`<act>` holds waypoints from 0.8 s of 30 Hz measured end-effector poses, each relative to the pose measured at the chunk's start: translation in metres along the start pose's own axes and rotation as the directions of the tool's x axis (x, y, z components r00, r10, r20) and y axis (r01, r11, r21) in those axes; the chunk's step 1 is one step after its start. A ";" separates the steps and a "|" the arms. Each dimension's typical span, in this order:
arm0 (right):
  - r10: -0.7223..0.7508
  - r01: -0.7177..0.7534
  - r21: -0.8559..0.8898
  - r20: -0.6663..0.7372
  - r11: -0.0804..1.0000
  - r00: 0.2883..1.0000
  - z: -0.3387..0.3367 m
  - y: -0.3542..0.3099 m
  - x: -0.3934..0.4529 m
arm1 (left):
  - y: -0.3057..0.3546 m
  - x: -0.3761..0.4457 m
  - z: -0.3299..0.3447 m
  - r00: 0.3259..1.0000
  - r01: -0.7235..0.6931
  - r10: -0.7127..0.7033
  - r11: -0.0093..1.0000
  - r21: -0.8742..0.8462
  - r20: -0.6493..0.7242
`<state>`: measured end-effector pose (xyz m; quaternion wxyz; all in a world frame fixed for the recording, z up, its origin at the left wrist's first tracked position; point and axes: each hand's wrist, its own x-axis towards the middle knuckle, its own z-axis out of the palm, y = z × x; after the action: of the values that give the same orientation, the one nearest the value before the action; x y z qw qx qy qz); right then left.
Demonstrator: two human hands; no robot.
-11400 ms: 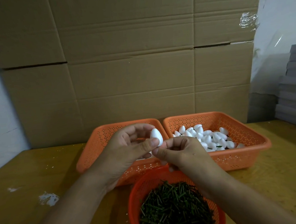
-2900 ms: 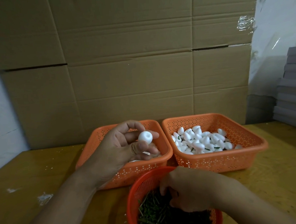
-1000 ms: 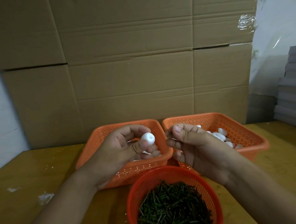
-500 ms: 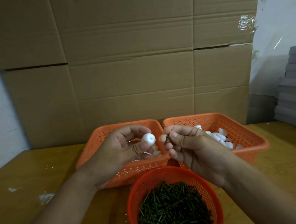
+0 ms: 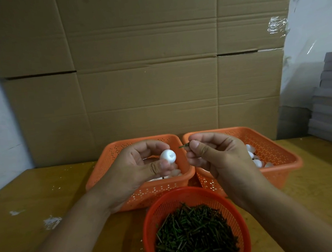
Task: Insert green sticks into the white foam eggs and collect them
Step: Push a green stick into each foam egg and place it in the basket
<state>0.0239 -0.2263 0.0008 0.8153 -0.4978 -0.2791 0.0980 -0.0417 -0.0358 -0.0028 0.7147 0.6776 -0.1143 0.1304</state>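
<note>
My left hand pinches a white foam egg between thumb and fingers above the left orange basket, its blunt end facing right. My right hand holds a short green stick between thumb and forefinger, its tip pointing left and a short gap away from the egg. A round red basket full of green sticks sits in front of me. The right orange basket holds several white eggs, partly hidden by my right hand.
Large cardboard boxes form a wall right behind the baskets. A stack of grey flat boxes stands at the right. White foam crumbs lie on the wooden table at the left.
My right hand has risen from the stick basket with one green stick and turned it so the tip points at the egg. My left hand stays almost still with the egg.
</note>
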 end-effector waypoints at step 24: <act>-0.244 0.262 -0.554 0.107 0.790 0.964 0.000 0.010 -0.003 | -0.001 -0.001 0.003 0.998 -0.064 0.065 0.988 0.137 0.000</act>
<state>0.0223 -0.2226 -0.0086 0.6334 -0.6726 -0.3716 -0.0912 -0.0421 -0.0392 -0.0036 0.6622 0.7207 -0.1253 0.1627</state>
